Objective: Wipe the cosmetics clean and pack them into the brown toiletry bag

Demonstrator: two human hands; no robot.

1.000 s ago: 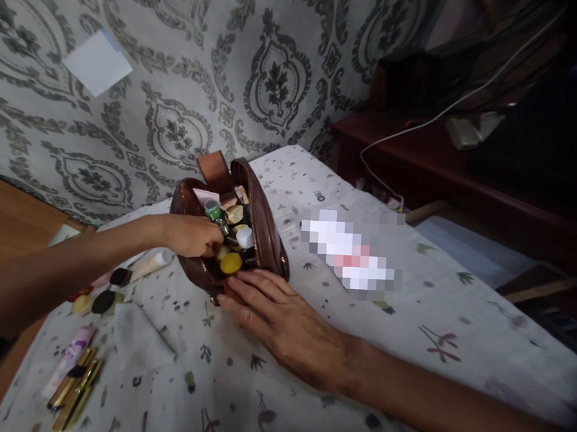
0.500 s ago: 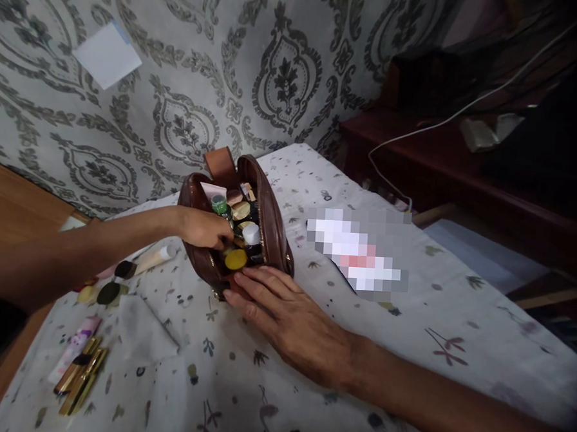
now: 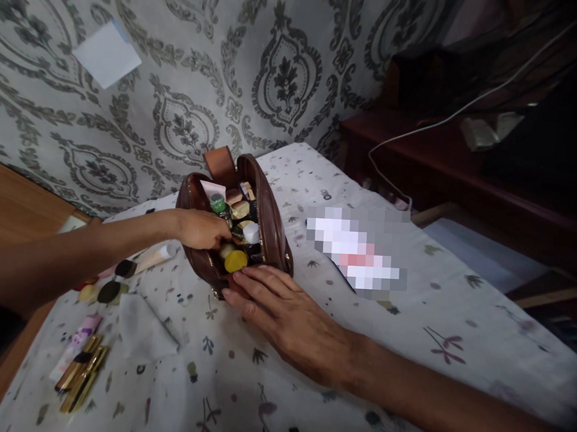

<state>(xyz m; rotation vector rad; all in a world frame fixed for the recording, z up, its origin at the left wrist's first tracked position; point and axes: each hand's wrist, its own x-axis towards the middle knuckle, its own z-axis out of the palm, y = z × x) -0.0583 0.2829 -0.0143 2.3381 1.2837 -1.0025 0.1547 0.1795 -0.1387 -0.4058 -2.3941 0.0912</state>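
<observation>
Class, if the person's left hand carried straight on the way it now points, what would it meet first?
Probably the white-capped container, across from the left hand inside the brown zip bag. The fingertips are hidden, so something lower could come first.

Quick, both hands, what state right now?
Left hand: fingers inside the brown bag, tips hidden; cannot tell if it holds anything.
Right hand: open, fingers resting on the bag's near end.
</observation>
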